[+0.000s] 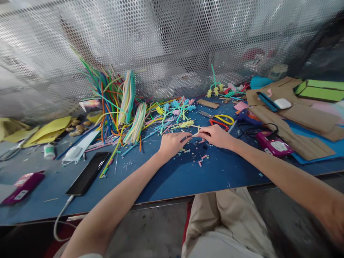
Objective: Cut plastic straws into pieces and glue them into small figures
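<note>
The scissors point(211, 116) lie on the blue counter point(215, 175), and just on my side of them my left hand point(173, 146) and right hand point(215, 137) meet, fingertips of both pinching a small pale-yellow piece point(196, 135). Left of the scissors I see a cluster of fuzzy blue, pink and yellow flowers point(176, 107); farther left stand bundled coloured stems point(127, 96). Right of the scissors is a purple power strip point(273, 144), and just behind them lies a cardboard strip point(208, 104). Cut scraps point(203, 158) lie nearer me than the scissors.
</note>
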The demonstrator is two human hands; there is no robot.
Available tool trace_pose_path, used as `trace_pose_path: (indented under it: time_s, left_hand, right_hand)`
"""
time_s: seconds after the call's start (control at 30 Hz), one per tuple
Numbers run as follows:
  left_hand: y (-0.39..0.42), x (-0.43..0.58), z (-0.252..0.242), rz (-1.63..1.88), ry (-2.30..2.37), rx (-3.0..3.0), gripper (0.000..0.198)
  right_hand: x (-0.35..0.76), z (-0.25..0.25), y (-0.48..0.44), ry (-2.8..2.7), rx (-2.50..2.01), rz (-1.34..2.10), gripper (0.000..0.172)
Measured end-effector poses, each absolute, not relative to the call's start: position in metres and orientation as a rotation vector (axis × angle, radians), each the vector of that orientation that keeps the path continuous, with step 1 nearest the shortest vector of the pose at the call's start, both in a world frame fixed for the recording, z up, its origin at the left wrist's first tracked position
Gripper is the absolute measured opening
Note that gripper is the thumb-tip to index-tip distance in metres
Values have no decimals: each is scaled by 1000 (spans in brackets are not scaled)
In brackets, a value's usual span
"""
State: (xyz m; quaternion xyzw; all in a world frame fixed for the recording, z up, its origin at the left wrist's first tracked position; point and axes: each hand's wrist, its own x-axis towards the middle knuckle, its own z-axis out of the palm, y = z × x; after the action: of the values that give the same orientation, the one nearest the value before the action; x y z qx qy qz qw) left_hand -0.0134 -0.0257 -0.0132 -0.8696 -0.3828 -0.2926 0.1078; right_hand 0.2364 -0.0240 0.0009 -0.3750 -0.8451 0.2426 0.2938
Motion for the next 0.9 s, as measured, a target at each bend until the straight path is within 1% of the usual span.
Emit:
trace_pose_path:
  time_s: [0.23, 0.37, 0.5, 0.73, 0.9]
  left_hand:
    - [-28, -10, -8, -1063, -1074, -2513, 20]
    - [-29, -10, -2, -1152, -1023, -2568, 14]
    - [-29, -11, -2, -1117, -1046, -2605, 15]
    - [-31, -11, -3, -1006, -1092, -2661, 23]
    - [-31, -11, -2, -985, -1142, -2648, 23]
  right_hand:
    - [237, 1, -23, -2259, -987, 630, 31]
    - [239, -1, -20, -2238, -995, 624, 29]
    - [240, -4, -18, -2228, -1007, 628, 28]
    - [240, -7, -17, -2211, -999, 637, 30]
    - [240, -3, -19, -2208, -961, 639, 31]
